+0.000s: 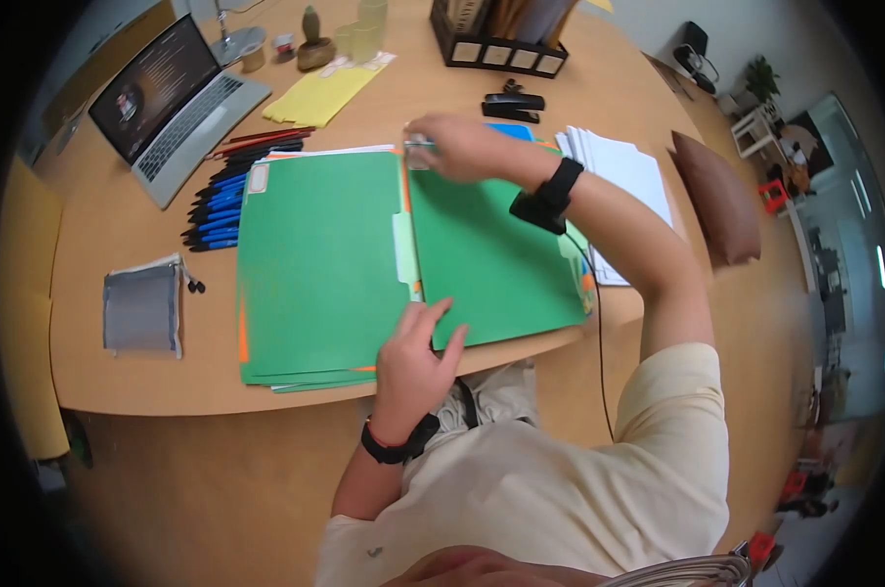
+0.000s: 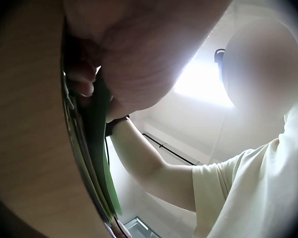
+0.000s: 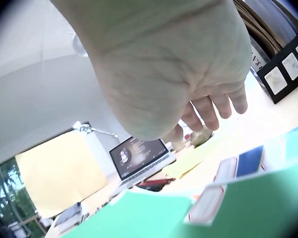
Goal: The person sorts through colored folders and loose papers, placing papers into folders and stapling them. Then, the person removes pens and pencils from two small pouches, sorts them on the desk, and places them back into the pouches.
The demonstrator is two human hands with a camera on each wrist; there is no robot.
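Observation:
In the head view, two stacks of green file folders lie side by side: the left folder stack [image 1: 315, 254] and the right folder stack [image 1: 501, 254]. My left hand [image 1: 413, 362] rests at the near inner corner of the right stack, thumb and index finger spread over the green cover. My right hand [image 1: 457, 147] is at that stack's far inner corner, close to a white label [image 3: 204, 206] with a red border. Its fingers [image 3: 206, 111] extend loosely in the right wrist view. In the left wrist view, the palm partly hides the folder edges [image 2: 102, 163].
Several blue and black pens [image 1: 218, 205] lie left of the folders, below a laptop [image 1: 174, 108]. A grey zip pouch [image 1: 141, 308] is at the left. Behind the folders are a stapler [image 1: 513, 102] and a black file organizer [image 1: 501, 54]; white papers [image 1: 628, 186] lie right.

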